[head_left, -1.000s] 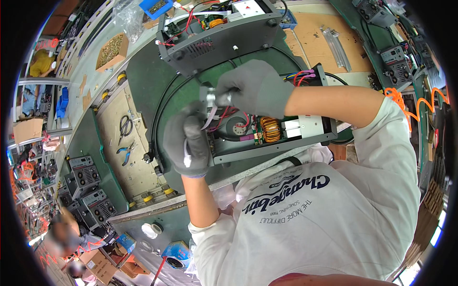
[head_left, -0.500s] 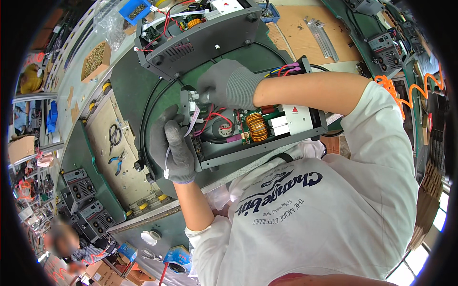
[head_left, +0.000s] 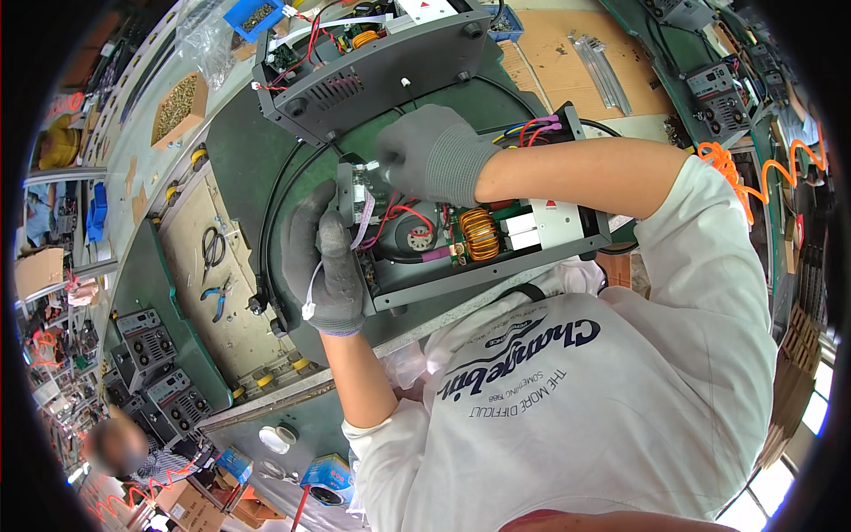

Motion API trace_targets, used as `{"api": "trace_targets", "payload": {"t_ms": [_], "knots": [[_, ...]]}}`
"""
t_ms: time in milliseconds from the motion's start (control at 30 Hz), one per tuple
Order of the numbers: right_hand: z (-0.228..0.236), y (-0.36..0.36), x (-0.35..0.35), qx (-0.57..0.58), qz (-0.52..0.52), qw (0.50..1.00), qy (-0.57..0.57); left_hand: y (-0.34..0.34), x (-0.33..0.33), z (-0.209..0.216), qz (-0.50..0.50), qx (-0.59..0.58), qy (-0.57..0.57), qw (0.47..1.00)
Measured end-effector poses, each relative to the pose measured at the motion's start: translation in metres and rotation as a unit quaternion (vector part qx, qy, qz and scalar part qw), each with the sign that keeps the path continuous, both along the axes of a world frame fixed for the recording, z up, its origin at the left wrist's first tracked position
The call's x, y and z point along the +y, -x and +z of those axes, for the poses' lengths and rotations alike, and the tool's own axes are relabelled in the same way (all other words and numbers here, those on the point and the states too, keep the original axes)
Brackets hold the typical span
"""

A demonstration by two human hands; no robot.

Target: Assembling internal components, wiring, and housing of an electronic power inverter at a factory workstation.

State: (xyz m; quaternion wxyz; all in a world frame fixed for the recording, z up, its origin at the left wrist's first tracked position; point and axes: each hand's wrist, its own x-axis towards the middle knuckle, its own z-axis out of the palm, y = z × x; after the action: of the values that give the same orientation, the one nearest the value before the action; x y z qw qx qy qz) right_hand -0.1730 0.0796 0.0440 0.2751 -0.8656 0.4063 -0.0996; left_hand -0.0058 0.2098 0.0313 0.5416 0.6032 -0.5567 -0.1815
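In front of me lies an open dark-grey metal case [head_left: 496, 274] with a copper-wound coil [head_left: 480, 234], red wires and a white block inside. My right hand [head_left: 434, 155], in a grey glove, is closed over the case's left end. Its fingertips pinch beside a small board; a small pale bit shows there, but what they hold is hidden. My left hand [head_left: 326, 262], gloved too, curls at the outer side of that end panel. A white ribbon cable [head_left: 364, 222] runs from the board behind its fingers. The cable's white connector [head_left: 308, 310] hangs out over the palm.
A second open case [head_left: 381, 84] stands just beyond. Black cables [head_left: 270, 204] loop over the green bench. To the left lie scissors [head_left: 213, 246], blue-handled pliers [head_left: 215, 301] and a box of screws [head_left: 180, 109]. Metal strips [head_left: 601, 75] rest on cardboard at the far right.
My right hand has shifted slightly right, and its fingertips have drawn back a little from the end panel. The ribbon cable sits slightly farther right. My left hand stays nearly in place.
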Motion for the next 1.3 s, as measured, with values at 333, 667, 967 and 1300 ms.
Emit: {"api": "trace_targets", "payload": {"t_ms": [333, 667, 967, 1300], "knots": [[-0.006, -0.006, -0.010, -0.008, 0.048, 0.999, -0.007, -0.001, -0.009, 0.005, -0.133, 0.168, -0.041, 0.976], [0.018, -0.004, -0.021, 0.008, 0.076, 0.997, -0.026, -0.003, -0.012, -0.001, -0.124, 0.129, -0.058, 0.982], [0.038, 0.016, -0.064, 0.292, -0.002, 0.956, -0.008, -0.008, -0.004, -0.013, -0.127, 0.139, -0.061, 0.980], [0.026, 0.000, -0.040, -0.189, 0.050, 0.952, -0.234, -0.001, -0.005, 0.003, -0.124, 0.136, -0.070, 0.980]]}}
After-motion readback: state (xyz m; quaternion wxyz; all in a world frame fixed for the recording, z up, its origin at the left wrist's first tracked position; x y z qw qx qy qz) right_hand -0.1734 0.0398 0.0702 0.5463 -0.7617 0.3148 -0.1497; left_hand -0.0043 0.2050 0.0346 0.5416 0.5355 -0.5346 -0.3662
